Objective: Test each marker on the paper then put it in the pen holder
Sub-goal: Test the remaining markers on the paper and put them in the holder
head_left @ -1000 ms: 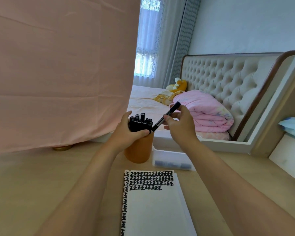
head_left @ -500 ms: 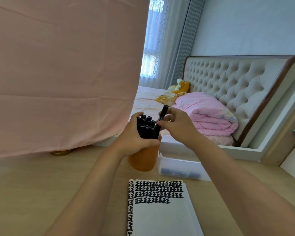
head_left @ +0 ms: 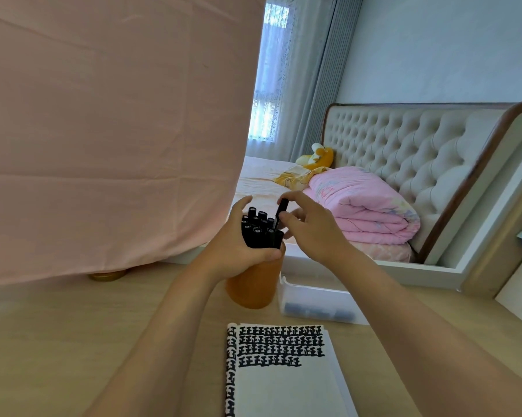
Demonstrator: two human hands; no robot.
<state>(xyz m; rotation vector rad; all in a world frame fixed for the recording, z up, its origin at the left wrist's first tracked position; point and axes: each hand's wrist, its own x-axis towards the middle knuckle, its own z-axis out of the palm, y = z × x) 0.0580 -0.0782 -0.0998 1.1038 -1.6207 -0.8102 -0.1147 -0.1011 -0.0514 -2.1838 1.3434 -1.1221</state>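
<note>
An orange pen holder point(head_left: 252, 288) stands on the wooden desk, packed with several black markers point(head_left: 258, 231) whose caps stick up. My left hand point(head_left: 238, 248) grips the bundle of markers at the holder's rim. My right hand point(head_left: 310, 230) pinches one black marker point(head_left: 281, 215), nearly upright, its lower end down among the others at the bundle's right side. A white paper pad point(head_left: 283, 386) with rows of black test marks lies in front of the holder.
A clear plastic box point(head_left: 316, 302) with dark markers inside sits right of the holder. A pink cloth point(head_left: 109, 130) hangs over the desk's left back, a gold lid point(head_left: 107, 275) under its hem. A bed with a pink quilt point(head_left: 365, 206) lies behind.
My right hand has swung the marker from slanted to nearly upright and lowered it into the bundle. My left hand has kept its grip at the holder's rim.
</note>
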